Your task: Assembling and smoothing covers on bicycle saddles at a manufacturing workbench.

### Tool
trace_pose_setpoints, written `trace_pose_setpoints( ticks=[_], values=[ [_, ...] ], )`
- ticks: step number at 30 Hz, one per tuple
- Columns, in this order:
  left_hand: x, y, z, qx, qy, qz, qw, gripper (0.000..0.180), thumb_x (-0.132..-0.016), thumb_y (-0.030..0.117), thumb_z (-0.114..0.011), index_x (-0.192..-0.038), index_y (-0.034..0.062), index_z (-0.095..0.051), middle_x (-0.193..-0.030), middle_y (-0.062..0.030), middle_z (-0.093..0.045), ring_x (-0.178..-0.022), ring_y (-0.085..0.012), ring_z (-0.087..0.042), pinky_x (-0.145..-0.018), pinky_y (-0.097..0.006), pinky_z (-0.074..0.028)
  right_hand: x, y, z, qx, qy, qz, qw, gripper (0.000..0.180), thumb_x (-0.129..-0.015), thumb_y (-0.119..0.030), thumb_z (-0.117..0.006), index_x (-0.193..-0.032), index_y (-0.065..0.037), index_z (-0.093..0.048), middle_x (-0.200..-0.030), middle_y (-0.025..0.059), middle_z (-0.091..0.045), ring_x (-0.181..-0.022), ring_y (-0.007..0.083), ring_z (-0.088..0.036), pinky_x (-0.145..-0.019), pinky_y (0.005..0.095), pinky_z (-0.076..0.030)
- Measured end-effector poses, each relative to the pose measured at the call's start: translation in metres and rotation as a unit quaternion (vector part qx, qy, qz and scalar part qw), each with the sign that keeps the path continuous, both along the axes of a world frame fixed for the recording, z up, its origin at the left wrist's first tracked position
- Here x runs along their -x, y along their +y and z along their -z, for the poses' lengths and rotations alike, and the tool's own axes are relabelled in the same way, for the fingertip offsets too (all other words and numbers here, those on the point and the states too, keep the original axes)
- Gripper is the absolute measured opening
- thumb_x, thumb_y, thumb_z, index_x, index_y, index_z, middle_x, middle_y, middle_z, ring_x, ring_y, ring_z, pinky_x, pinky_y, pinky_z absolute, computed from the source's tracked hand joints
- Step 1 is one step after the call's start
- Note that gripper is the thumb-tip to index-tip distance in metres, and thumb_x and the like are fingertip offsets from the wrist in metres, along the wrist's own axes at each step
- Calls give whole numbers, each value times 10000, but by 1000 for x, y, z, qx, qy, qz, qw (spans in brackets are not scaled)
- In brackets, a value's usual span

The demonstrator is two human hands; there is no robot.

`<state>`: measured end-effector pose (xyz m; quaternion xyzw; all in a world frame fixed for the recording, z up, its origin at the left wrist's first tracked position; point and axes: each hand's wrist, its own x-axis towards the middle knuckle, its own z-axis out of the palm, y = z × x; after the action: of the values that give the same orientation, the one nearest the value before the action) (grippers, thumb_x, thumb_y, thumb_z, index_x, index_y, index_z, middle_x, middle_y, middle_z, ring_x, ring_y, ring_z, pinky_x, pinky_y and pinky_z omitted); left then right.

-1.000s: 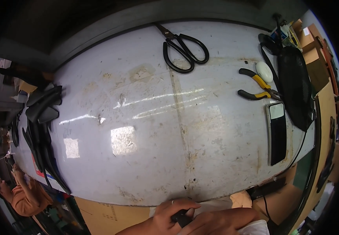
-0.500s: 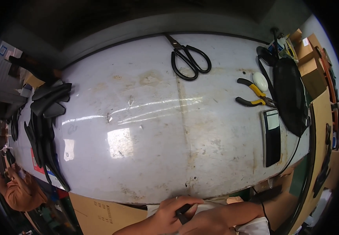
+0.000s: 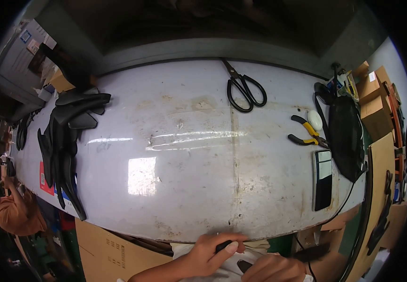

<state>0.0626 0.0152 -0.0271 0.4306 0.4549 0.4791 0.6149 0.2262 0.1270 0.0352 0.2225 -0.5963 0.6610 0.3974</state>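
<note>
At the near edge of the table, in front of my body, are both my hands. My left hand [image 3: 206, 256] is closed, with a small black piece [image 3: 223, 246] pinched between thumb and fingers; most of it is hidden. Just to its right and a little nearer, my right hand [image 3: 275, 269] is curled around a dark piece [image 3: 244, 266] whose end pokes out toward the left hand. Whether the two dark bits belong to one thing I cannot tell. A blurred dark shape [image 3: 311, 253] shows beyond the right hand.
Black-handled scissors [image 3: 246, 93] lie at the back. On the right are yellow-and-black pliers [image 3: 309, 132], a white oval object [image 3: 314, 121], a phone [image 3: 323, 181] and a long black case [image 3: 346, 138]. Black curved pieces [image 3: 64, 141] are piled left. A co-worker [image 3: 19, 209] is at far left.
My hands have drawn apart; the right one moved right and down, out from against the left. The view has tilted, so the table sits lower in it.
</note>
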Motion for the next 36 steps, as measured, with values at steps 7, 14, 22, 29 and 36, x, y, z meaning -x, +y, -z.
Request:
trace_pose_setpoints(
  ticks=[7,14,22,29,36],
  values=[
    [4,-1,-3,-14,16,5,1000,227,-1047,118,-609,-1201,-26,-691,-918,-116,-772,-818,-174,-739,-743,-303,-572,-29,-19,15,43,-20,124,991,272,-890,-157,-783,-863,67,-630,-660,153,-614,-528,293,-619,-517,418,-538],
    [15,-10,-26,8,66,-23,998,199,-1029,118,-626,-1063,-47,-732,-873,-133,-773,-792,-172,-748,-716,-297,-581,-94,9,-4,4,-552,88,829,525,-808,-167,-873,-1243,-29,-614,-936,111,-723,-928,260,-718,-847,337,-556],
    [19,-5,-51,-24,-187,-431,882,560,-1042,544,-546,-1001,-3,-658,-874,-189,-739,-684,-342,-719,-627,-421,-592,-37,-24,11,-101,-470,421,769,760,-824,-286,-827,-1431,27,-494,-1337,256,-556,-1276,408,-548,-1098,481,-428],
    [48,10,-78,-210,-390,-116,889,557,-1036,619,-502,-754,140,-468,-685,-30,-593,-524,-158,-507,-492,-348,-430,-17,-42,33,403,-423,28,811,274,-1035,-197,-622,-1200,20,-588,-1029,58,-631,-963,100,-575,-854,253,-471],
    [35,32,-63,-245,-165,-243,924,449,-978,522,-673,-978,126,-463,-762,-79,-600,-633,-257,-626,-602,-418,-543,-13,-32,1,285,-463,214,812,202,-996,-171,-684,-1006,21,-623,-807,43,-644,-746,132,-604,-697,278,-499]
  ],
)
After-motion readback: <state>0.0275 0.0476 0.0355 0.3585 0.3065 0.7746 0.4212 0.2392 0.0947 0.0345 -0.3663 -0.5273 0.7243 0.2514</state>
